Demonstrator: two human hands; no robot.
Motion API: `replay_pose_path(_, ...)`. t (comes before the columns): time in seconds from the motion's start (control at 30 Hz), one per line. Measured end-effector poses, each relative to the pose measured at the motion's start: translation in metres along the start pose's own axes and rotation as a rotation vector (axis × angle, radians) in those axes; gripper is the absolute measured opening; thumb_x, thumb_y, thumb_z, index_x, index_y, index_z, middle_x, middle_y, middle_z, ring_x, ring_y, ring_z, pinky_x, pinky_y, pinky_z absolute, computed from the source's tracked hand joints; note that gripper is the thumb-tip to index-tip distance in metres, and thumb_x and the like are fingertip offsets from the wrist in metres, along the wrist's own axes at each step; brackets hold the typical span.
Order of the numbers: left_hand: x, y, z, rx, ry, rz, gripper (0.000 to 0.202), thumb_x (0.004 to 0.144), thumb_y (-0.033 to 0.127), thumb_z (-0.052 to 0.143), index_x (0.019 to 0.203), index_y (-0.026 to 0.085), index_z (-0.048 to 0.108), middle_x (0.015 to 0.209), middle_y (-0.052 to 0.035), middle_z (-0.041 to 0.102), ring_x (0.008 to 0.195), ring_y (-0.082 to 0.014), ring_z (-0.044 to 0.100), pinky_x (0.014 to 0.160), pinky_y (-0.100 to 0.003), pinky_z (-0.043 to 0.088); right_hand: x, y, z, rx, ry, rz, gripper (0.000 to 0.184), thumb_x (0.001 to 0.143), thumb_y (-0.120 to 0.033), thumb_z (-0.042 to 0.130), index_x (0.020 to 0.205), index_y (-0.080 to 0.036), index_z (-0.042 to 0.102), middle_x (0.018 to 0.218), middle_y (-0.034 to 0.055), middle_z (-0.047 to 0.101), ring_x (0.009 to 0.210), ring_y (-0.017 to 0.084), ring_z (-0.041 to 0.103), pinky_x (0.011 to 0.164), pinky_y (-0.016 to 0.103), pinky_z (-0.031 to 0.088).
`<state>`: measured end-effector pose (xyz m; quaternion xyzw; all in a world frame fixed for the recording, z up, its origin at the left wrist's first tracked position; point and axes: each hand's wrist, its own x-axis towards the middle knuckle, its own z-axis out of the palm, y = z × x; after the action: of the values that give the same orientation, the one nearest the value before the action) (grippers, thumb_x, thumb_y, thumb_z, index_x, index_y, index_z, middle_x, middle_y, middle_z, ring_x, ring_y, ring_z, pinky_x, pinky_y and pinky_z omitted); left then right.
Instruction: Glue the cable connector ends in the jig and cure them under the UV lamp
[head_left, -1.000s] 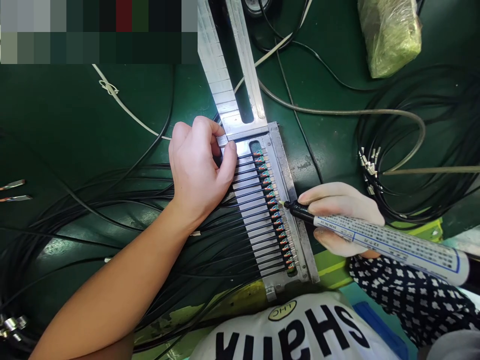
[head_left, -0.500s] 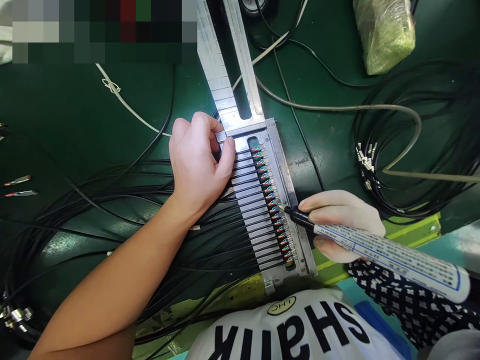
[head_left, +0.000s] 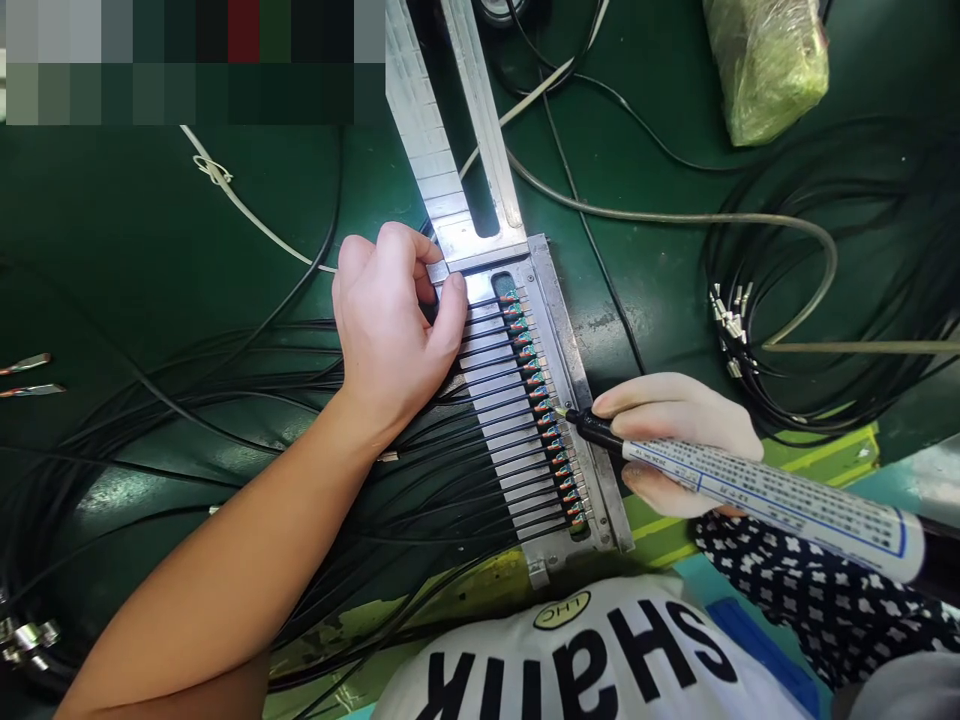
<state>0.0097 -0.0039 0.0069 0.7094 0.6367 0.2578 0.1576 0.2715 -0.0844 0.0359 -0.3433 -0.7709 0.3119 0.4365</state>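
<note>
A metal clamping jig lies across the bench, its slotted upper arm extending away from me. Along its slot sits a row of small connector ends with coloured wires, joined to black cables from the left. My left hand, bare, is closed with thumb and fingers on the jig's left edge near the hinge. My gloved right hand grips a marker-type pen with a printed white barrel and black neck. The pale pen tip is at the middle of the row; whether it touches is unclear.
Coiled black cables with metal ends lie at the right. A plastic-wrapped bundle sits at the back right. A beige cord crosses behind the jig. More cable ends lie at the lower left. The bench's yellow-green edge is near me.
The view has shifted slightly. My right hand and the pen stay at about the same spot along the row, the barrel's rear end a little higher. My left hand keeps its hold.
</note>
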Motion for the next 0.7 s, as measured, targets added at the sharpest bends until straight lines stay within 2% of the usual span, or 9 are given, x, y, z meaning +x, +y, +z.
replay_pose_path(0.23, -0.0005, -0.0025, 0.0025, 0.010, 0.040, 0.071, 0.014, 0.090, 0.023, 0.061, 0.100, 0.023, 0.052, 0.080, -0.0025, 0.054, 0.099, -0.0284, 0.057, 0.085, -0.045, 0.049, -0.0008, -0.0002, 0.0003, 0.004, 0.012, -0.020, 0.027, 0.080, -0.027, 0.078, 0.104, -0.016, 0.072, 0.090, 0.0084, 0.076, 0.087, 0.023, 0.076, 0.072, 0.029, 0.067)
replay_pose_path(0.5, 0.0001, -0.0019, 0.0006, -0.056, -0.031, -0.037, 0.016, 0.094, 0.037, 0.060, 0.102, 0.025, 0.054, 0.089, -0.0039, 0.060, 0.113, -0.0296, 0.055, 0.100, -0.048, 0.046, -0.0023, 0.0010, -0.0010, 0.034, 0.005, -0.015, 0.030, 0.079, -0.025, 0.080, 0.105, -0.012, 0.072, 0.096, 0.0118, 0.075, 0.091, 0.022, 0.075, 0.077, 0.028, 0.066)
replay_pose_path(0.7, -0.0002, -0.0030, 0.0019, -0.010, 0.004, 0.023, 0.012, 0.093, 0.031, 0.059, 0.102, 0.024, 0.054, 0.086, -0.0037, 0.057, 0.106, -0.0293, 0.057, 0.092, -0.048, 0.049, -0.0009, 0.0029, -0.0006, 0.034, 0.004, -0.022, 0.033, 0.078, -0.025, 0.081, 0.107, -0.013, 0.072, 0.095, 0.0108, 0.075, 0.092, 0.023, 0.075, 0.076, 0.029, 0.067)
